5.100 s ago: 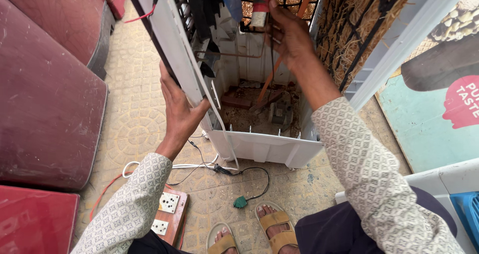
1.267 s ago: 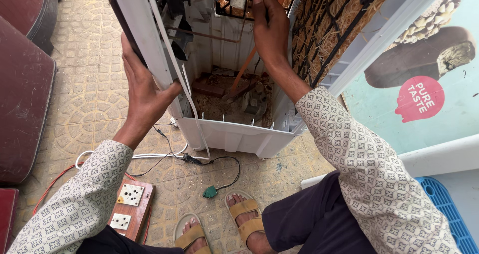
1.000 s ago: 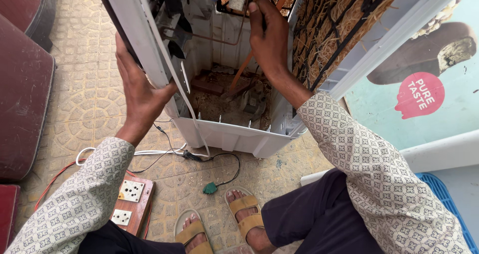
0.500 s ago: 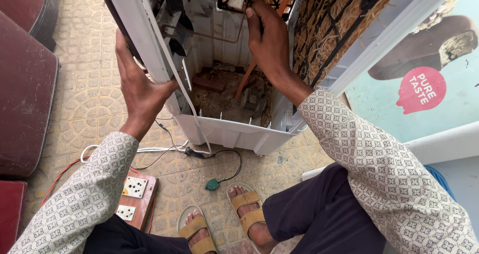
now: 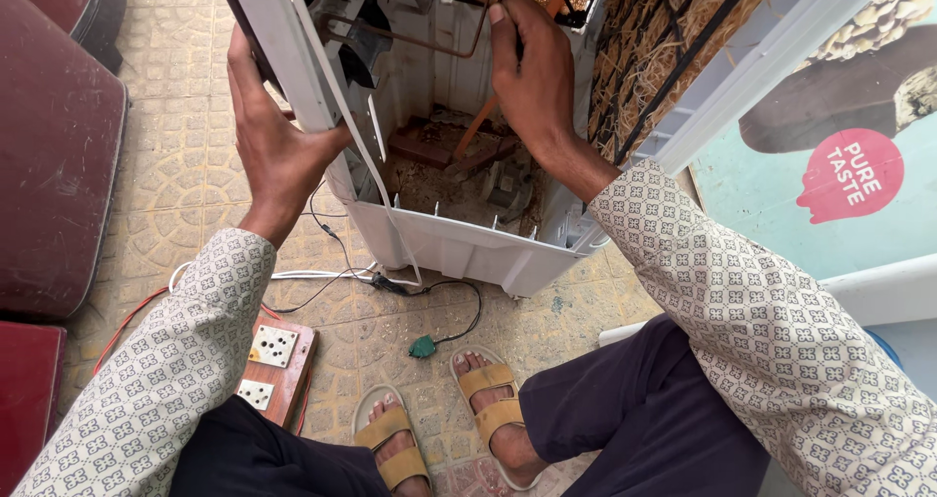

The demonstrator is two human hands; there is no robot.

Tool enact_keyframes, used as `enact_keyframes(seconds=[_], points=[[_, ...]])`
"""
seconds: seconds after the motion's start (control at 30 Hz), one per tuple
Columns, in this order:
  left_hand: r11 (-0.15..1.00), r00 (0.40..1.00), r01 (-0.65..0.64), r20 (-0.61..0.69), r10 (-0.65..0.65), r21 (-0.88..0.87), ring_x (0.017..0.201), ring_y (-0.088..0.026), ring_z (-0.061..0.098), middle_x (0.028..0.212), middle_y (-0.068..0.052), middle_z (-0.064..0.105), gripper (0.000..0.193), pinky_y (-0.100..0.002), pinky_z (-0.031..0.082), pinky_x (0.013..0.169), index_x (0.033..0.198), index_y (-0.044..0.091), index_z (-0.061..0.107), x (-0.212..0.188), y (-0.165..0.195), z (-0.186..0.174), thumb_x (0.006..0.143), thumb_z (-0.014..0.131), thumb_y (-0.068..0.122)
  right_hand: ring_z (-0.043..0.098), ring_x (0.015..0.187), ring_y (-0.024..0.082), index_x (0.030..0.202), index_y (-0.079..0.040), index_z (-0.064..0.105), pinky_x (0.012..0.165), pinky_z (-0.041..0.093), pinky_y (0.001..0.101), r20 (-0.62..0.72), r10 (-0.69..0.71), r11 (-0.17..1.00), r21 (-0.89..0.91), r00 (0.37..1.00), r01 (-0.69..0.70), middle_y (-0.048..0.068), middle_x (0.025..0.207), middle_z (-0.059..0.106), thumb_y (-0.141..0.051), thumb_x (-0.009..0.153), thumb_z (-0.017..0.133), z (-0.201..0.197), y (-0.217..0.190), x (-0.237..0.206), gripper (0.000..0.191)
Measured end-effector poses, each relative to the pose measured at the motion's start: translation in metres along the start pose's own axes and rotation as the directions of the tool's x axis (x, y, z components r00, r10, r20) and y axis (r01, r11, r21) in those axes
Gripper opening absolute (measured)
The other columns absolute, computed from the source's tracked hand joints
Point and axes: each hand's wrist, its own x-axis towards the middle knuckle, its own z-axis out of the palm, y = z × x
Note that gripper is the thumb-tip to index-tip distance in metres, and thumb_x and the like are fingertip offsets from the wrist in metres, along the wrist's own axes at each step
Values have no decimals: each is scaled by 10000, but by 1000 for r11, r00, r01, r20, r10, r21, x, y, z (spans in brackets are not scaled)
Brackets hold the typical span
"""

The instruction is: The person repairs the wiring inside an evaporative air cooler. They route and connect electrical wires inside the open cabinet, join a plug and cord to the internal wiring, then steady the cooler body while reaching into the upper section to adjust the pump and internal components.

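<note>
An opened white air cooler (image 5: 459,248) stands tilted on the tiled floor in front of me. My left hand (image 5: 268,141) lies flat against its white side panel (image 5: 293,58) and grips the panel's edge. My right hand (image 5: 532,77) reaches inside the cabinet and is closed around an orange-handled tool (image 5: 483,116) whose shaft points down toward the rusty, dirty bottom tray (image 5: 444,165). A copper-coloured pipe (image 5: 420,40) runs across the inside near the top. Straw cooling pads behind a black grille (image 5: 673,38) line the right side.
A wooden board with two white sockets (image 5: 273,365) lies by my left knee, with red, white and black wires (image 5: 322,277) and a green plug (image 5: 422,347) on the floor. Dark red cushioned furniture (image 5: 54,165) stands at left. My sandalled feet (image 5: 439,419) rest below the cooler.
My right hand has moved a little lower inside the cabinet with the tool. My left hand stays on the side panel. The view has shifted slightly.
</note>
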Motion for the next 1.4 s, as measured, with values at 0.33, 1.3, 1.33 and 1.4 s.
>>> enact_keyframes(seconds=[0.33, 1.3, 1.33, 1.4], points=[[998, 999, 17, 38, -14, -58, 1416, -337, 532, 1532, -168, 374, 1160, -391, 610, 987, 1603, 78, 144, 1, -1, -2, 788, 970, 55, 600, 620, 141, 987, -109, 600, 580, 519, 326, 105, 529, 654, 582, 842, -483, -6, 760, 591, -345, 1104, 366, 20, -5, 10, 352], [979, 993, 106, 62, -97, -172, 1409, -313, 507, 1525, -162, 376, 1048, -436, 592, 1095, 1597, 43, 225, -3, 16, -13, 778, 877, 13, 697, 1122, 185, 1423, -117, 539, 951, 611, 360, 346, 415, -186, 938, 842, -293, 60, 1195, 707, -175, 1044, 615, 80, 31, 26, 390], [979, 993, 115, 57, -107, -166, 1401, -313, 506, 1518, -163, 379, 1055, -437, 589, 1089, 1592, 41, 222, -2, 16, -13, 766, 878, 12, 701, 1099, 180, 1430, -125, 551, 931, 610, 357, 310, 449, -109, 950, 838, -293, 60, 1177, 714, -170, 1044, 621, 80, 31, 26, 395], [980, 994, 99, 66, -89, -173, 1399, -306, 523, 1517, -160, 390, 1044, -435, 591, 1108, 1595, 48, 219, -2, 14, -13, 786, 878, 12, 721, 1083, 164, 1428, -120, 587, 925, 625, 349, 176, 464, 112, 961, 868, -254, 55, 1184, 731, -166, 1061, 613, 80, 33, 27, 371]])
